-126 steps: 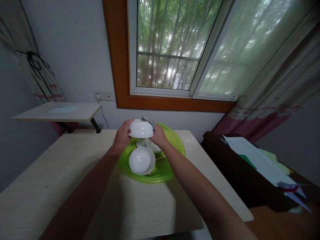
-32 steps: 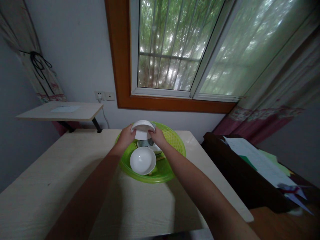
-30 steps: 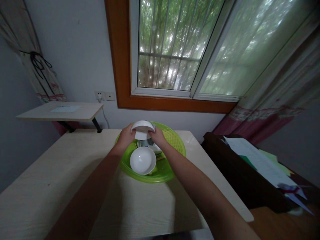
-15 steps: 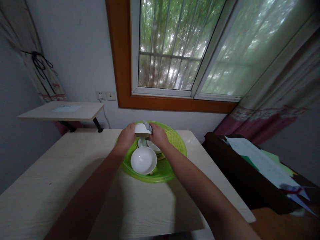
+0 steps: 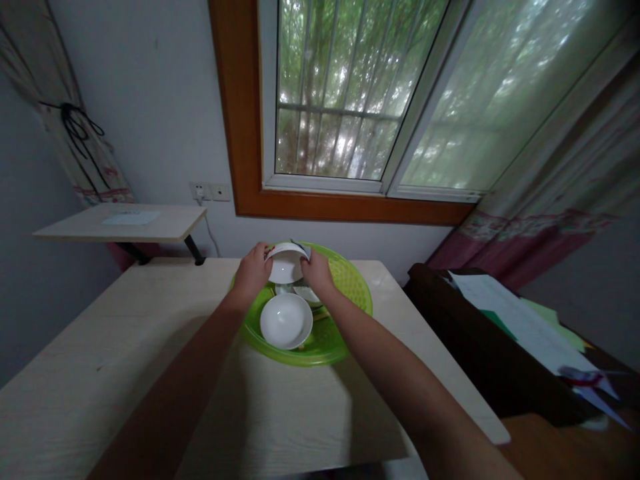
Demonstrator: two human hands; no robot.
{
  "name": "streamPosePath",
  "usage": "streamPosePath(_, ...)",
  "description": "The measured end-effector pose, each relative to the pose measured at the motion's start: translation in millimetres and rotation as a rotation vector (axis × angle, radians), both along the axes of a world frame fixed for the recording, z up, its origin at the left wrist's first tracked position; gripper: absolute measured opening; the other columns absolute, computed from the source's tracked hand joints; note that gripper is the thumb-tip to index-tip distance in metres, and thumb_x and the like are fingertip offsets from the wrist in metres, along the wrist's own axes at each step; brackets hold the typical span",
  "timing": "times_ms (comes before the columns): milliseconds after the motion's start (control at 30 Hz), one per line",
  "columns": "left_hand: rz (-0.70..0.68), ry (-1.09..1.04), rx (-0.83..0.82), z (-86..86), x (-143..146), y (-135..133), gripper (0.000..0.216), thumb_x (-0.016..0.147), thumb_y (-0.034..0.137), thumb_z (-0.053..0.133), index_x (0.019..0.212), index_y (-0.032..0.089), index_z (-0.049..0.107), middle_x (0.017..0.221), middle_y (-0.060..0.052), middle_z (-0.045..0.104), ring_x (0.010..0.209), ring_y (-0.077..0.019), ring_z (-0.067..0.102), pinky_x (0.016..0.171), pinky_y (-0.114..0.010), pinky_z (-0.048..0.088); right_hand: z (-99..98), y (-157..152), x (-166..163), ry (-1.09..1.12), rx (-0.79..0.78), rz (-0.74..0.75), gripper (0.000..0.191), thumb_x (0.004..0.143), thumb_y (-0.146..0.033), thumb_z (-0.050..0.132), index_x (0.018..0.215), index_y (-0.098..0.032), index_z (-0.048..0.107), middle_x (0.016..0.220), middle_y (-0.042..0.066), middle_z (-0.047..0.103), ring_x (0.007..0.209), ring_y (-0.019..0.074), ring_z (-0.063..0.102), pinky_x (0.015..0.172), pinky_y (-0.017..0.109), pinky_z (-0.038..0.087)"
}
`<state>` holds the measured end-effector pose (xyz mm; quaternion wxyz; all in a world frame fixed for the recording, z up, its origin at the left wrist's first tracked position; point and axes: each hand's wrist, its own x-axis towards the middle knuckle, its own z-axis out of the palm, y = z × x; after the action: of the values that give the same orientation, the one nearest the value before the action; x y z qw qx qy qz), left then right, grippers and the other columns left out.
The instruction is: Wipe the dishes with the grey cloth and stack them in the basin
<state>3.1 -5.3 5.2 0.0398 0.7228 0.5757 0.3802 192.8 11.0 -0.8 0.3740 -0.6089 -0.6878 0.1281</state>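
Observation:
A white bowl (image 5: pixel 287 267) is held tilted above the back of a green basin (image 5: pixel 305 360), its inside facing me. My left hand (image 5: pixel 253 270) is closed on the bowl's left side. On the right side my right hand (image 5: pixel 317 272) grips the same bowl. A thin grey piece (image 5: pixel 306 251), perhaps a cloth, shows by my right fingers at the rim; its kind is unclear. Below, a second white bowl (image 5: pixel 287 321) sits upright in the front of the basin. Behind it lie more white dishes (image 5: pixel 307 295), partly hidden, and light thin sticks (image 5: pixel 321 316).
The basin stands on a pale wooden table (image 5: pixel 150 347). A small raised shelf (image 5: pixel 125 223) with a paper on it is at the back left. To the right, a dark brown piece of furniture (image 5: pixel 465 347) bears papers (image 5: pixel 520 327). A window with a wooden frame (image 5: pixel 350 205) is behind.
The held bowl has tipped so that its inside now faces me, where its outer side and base showed before. Both hands keep nearly the same place. The basin's bowl has not moved.

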Motion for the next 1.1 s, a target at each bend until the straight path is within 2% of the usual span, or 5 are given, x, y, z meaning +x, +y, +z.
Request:
streamPosePath(233,-0.035,-0.001,-0.171,-7.1,-0.3,4.6,0.032,0.091,0.024,0.052,0.122,0.016,0.058,0.108,-0.014,0.072,0.100,-0.0247,0.069,0.086,-0.033,0.050,-8.4,10.5,5.5,0.178,-0.052,-0.026,0.030,0.085,-0.020,0.054,0.109,-0.019,0.072,0.104,0.006,0.075,0.099,0.0238,0.070,0.091,0.036,0.054)
streamPosePath(400,-0.038,0.025,-0.114,-3.8,-2.2,0.4,0.032,0.089,0.015,0.046,0.119,0.019,0.058,0.105,-0.012,0.073,0.096,-0.0229,0.068,0.084,-0.031,0.050,-6.7,6.1,4.8,0.036,-0.018,0.015,0.031,0.083,-0.014,0.054,0.108,-0.019,0.072,0.101,0.009,0.075,0.099,0.0255,0.069,0.089,0.035,0.054)
streamPosePath(600,-0.004,0.200,-0.100,3.0,0.9,-8.7,0.035,0.086,0.008,0.045,0.117,0.018,0.055,0.112,-0.013,0.070,0.100,-0.0239,0.067,0.087,-0.033,0.049,5.1,-7.2,2.5,-0.166,0.095,0.131,0.054,0.077,-0.005,0.053,0.130,-0.015,0.060,0.123,0.013,0.069,0.111,0.0260,0.065,0.100,0.036,0.049)
streamPosePath(767,0.039,0.282,-0.082,7.5,3.8,-13.0,0.033,0.091,0.009,0.040,0.119,0.019,0.054,0.118,-0.014,0.067,0.104,-0.0240,0.065,0.089,-0.033,0.049,13.3,-19.1,-1.2,-0.281,0.140,0.128,0.057,0.083,-0.009,0.052,0.139,-0.015,0.052,0.131,0.015,0.063,0.111,0.0269,0.064,0.099,0.039,0.049)
streamPosePath(1100,0.023,0.041,-0.041,-1.9,-1.8,3.1,0.032,0.091,0.017,0.049,0.122,0.019,0.056,0.115,-0.013,0.070,0.105,-0.0239,0.066,0.092,-0.034,0.047,-0.4,-1.0,-1.3,-0.004,0.008,-0.004,0.032,0.087,-0.013,0.047,0.110,-0.018,0.069,0.104,0.009,0.074,0.100,0.0238,0.068,0.091,0.033,0.052)
